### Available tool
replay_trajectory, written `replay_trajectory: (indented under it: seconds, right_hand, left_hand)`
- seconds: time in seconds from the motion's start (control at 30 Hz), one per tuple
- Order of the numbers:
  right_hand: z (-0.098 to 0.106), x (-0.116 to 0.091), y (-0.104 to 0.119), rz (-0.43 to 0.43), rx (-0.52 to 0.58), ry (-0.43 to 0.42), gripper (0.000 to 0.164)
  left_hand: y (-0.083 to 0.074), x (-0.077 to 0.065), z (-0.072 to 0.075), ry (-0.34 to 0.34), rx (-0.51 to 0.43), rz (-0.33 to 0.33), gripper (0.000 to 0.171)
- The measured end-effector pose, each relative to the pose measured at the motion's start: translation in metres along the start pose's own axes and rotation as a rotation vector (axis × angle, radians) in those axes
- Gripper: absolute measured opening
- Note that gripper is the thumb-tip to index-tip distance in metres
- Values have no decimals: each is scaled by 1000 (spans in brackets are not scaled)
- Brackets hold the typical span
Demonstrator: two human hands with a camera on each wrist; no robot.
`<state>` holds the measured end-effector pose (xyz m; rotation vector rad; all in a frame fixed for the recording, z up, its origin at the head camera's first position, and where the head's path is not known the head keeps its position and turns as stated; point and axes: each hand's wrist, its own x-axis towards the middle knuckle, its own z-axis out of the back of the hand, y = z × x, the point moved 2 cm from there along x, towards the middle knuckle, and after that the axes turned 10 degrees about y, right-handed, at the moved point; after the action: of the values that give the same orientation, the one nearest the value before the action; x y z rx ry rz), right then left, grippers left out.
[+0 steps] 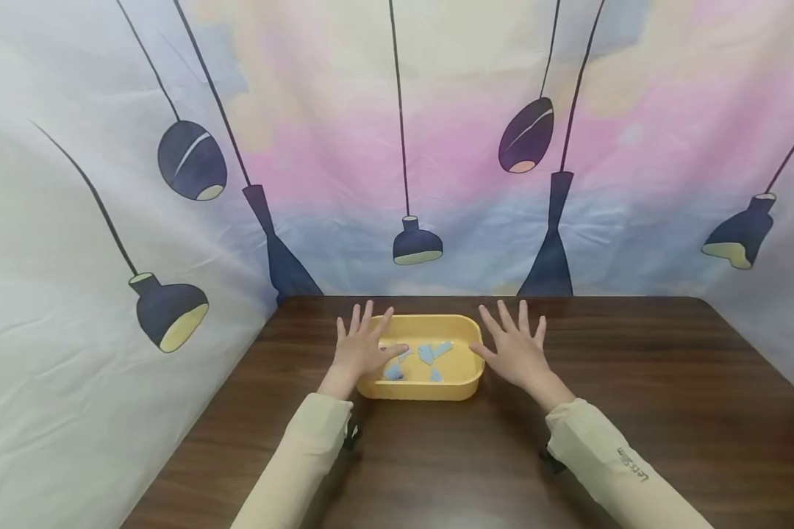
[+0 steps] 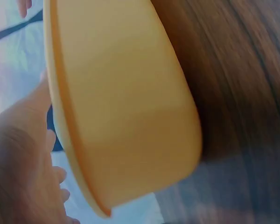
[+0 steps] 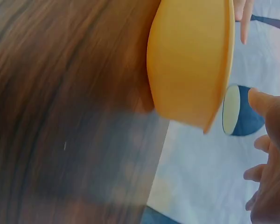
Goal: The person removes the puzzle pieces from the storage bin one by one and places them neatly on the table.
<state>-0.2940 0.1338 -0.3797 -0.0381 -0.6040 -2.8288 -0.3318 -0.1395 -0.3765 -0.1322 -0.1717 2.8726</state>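
Observation:
A yellow basin [image 1: 423, 391] with rounded corners sits on the brown table, several torn light-blue pieces [image 1: 426, 354] lying scattered on its bottom. Above the basin's left end is my left hand [image 1: 360, 354], its fingers spread and its thumb reaching over the inside. My right hand [image 1: 517, 354] hovers at the right end, fingers likewise spread, thumb tip by the rim. Neither hand holds anything. The left wrist view shows the basin's outer wall [image 2: 126, 102] with the hand beyond its rim. In the right wrist view the hand [image 3: 275, 154] is apart from the basin [image 3: 191, 60].
The wood-grain table [image 1: 635, 411] extends to both sides and in front of the basin. Behind it hangs a cloth backdrop [image 1: 344, 147] printed with dark hanging lamps, meeting the table's far edge. Dark wrist devices show under both sleeves.

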Motion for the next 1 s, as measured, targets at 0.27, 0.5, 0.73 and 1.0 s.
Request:
replay_trajectory:
  seconds: [0.27, 0.5, 0.73, 1.0]
  right_hand:
    - [-23, 10, 16, 85, 21, -52, 70]
    - [-38, 23, 28, 194, 62, -98, 55]
    - [-49, 33, 39, 160, 210, 38, 49]
    - [-57, 39, 48, 105, 198, 146, 37]
  left_hand:
    - [26, 2, -13, -97, -42, -21, 60]
    - [44, 5, -21, -255, -125, -29, 50]
    - [48, 8, -25, -269, -281, 31, 52]
    - [45, 12, -22, -264, -293, 96, 33]
